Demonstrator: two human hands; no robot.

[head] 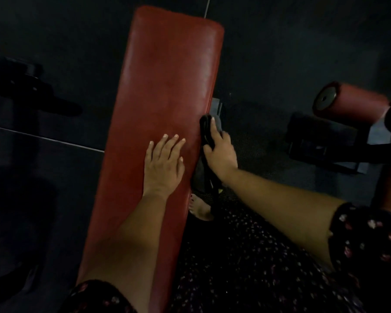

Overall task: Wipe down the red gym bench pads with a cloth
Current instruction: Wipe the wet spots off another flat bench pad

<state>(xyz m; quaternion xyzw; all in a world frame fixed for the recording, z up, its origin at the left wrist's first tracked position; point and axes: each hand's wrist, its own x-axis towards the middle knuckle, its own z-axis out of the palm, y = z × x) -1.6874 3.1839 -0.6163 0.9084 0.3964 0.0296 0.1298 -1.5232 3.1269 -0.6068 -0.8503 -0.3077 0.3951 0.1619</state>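
Note:
A long red bench pad (167,71) runs from the bottom of the view up toward the top centre. My left hand (164,161) lies flat on its top surface, fingers straight. A dark cloth (207,129) is pressed against the pad's right side edge, and my right hand (220,152) grips it with fingers curled over it. Part of the cloth hangs down below that hand.
A red roller pad (352,105) on a black frame (325,143) sits at the right. Dark gym equipment (32,86) stands at the left on the black floor. My bare foot (200,208) is beside the bench, under the right arm.

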